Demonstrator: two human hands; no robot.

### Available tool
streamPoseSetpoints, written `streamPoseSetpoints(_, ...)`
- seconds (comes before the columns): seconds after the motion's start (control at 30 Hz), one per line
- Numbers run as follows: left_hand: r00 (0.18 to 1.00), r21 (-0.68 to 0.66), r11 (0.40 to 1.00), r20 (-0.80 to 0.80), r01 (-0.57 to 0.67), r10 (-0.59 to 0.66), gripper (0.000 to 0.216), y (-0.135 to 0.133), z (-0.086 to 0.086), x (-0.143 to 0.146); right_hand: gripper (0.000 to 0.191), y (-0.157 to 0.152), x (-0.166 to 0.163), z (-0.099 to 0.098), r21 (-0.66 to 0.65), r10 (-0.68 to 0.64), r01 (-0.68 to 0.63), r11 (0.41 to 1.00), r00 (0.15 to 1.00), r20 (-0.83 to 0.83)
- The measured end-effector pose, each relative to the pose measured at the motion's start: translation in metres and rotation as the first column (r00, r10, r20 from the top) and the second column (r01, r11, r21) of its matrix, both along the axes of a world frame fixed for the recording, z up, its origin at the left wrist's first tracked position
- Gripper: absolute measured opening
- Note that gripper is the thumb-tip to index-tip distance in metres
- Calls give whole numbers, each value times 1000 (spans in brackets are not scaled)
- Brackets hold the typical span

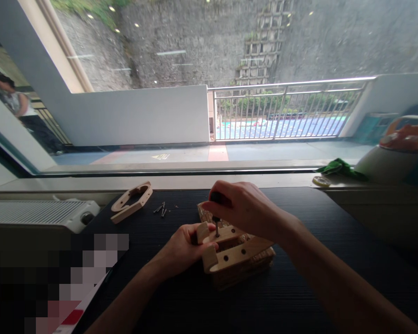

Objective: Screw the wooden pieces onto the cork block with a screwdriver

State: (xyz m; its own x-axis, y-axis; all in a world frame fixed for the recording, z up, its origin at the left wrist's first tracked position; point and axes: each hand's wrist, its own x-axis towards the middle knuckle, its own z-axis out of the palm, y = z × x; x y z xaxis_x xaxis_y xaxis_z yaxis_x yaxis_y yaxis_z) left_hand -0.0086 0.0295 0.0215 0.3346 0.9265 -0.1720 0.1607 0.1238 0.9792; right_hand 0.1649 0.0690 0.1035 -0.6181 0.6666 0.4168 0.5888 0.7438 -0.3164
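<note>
Head view, looking down over a work surface by a window. Far left: white ribbed heater unit (38, 213) level with the tabletop. Next, a spare wooden cut-out (131, 200) lies flat, well apart from the hands, with a few loose screws (161, 209) just to its right, within easy reach, probably set aside as stock. Centre: left hand (183, 246) is closed around the near-left end of the wooden piece (235, 253), fingers curled over its rounded edge; judged to be pinning it so it cannot turn or slide. This pale shaped part with several holes sits on a rougher brown block (245, 273), which raises it off the mat. The screwdriver (216, 226) stands upright, tip at the left end of the part's top face. Right hand (242, 206) wraps the black handle from above, fingers closed tight; the overhead grip suits pressing straight down along the shaft. Right: green cloth (339, 168) and a small tape roll (321, 181) rest on the sill, away from the work. Surface: black ribbed mat (316, 260), likely for grip. Room: wide glass pane, a person (17, 109) standing beyond it at far left, a balcony with a metal railing (282, 111), and a grey stone wall behind.
</note>
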Motion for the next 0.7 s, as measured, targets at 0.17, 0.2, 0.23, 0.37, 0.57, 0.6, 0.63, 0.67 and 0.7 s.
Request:
streamPoseSetpoints(0.17, 1000, 35, 999, -17, 5, -4, 31, 0, -3, -2, 23, -6, -2, 5, 7, 72, -72, 997, 997, 7)
streamPoseSetpoints(0.2, 1000, 37, 999, -31, 1, 0, 30, 0, -3, -2, 22, -7, -2, 6, 11, 84, -84, 996, 996, 9)
streamPoseSetpoints(0.23, 999, 37, 999, -43, -3, 5, 30, 0, -2, -2, 21, -8, -2, 7, 15, 90, -90, 996, 996, 11)
streamPoseSetpoints(0.37, 999, 19, 1000, -49, 2, -2, 32, 1, -1, -1, 21, -7, 0, 8, 9, 68, -68, 998, 998, 16)
streamPoseSetpoints(0.57, 999, 2, 1000, -36, -16, 16, 37, 1, -2, -1, 26, -1, 1, 4, -1, -9, 9, 1000, 1000, 8)
streamPoseSetpoints(0.6, 1000, -2, 1000, -28, -11, 11, 37, 1, -2, -1, 27, -1, 1, 3, 4, -15, 15, 1000, 1000, 6)
streamPoseSetpoints(0.63, 1000, -5, 1000, -21, -7, 7, 37, 1, -3, -1, 27, -1, 0, 2, 10, -19, 18, 1000, 1000, 3)
streamPoseSetpoints(0.67, 1000, -5, 1000, -16, -4, 4, 36, 1, -3, -1, 27, -2, -1, 1, 15, -19, 19, 1000, 1000, 0)
streamPoseSetpoints(0.7, 1000, -4, 1000, -13, -1, 1, 35, 1, -4, -2, 26, -2, -1, 1, 17, -15, 15, 1000, 1000, -2)
